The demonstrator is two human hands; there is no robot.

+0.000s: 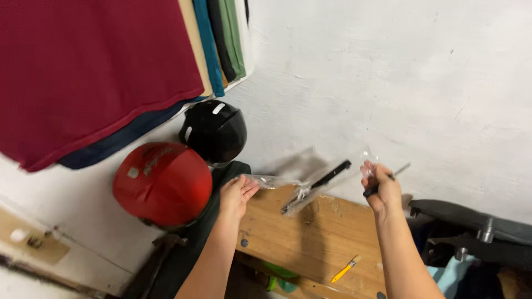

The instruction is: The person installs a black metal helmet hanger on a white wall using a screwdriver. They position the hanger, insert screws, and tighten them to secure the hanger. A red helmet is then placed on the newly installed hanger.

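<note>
Clear plastic sleeve (302,188) stretches above the wooden bench (310,238): left hand (237,194) pinches its left end taut, while right hand (379,188), grip closed, holds a thin tool (388,178) at its mouth.

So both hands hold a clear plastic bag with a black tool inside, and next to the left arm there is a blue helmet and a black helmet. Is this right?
Not quite: the helmet beside the left arm is red, not blue, as the head view shows. The rest holds: left hand and right hand hold the clear bag with the black tool, and the black helmet is there.
</note>
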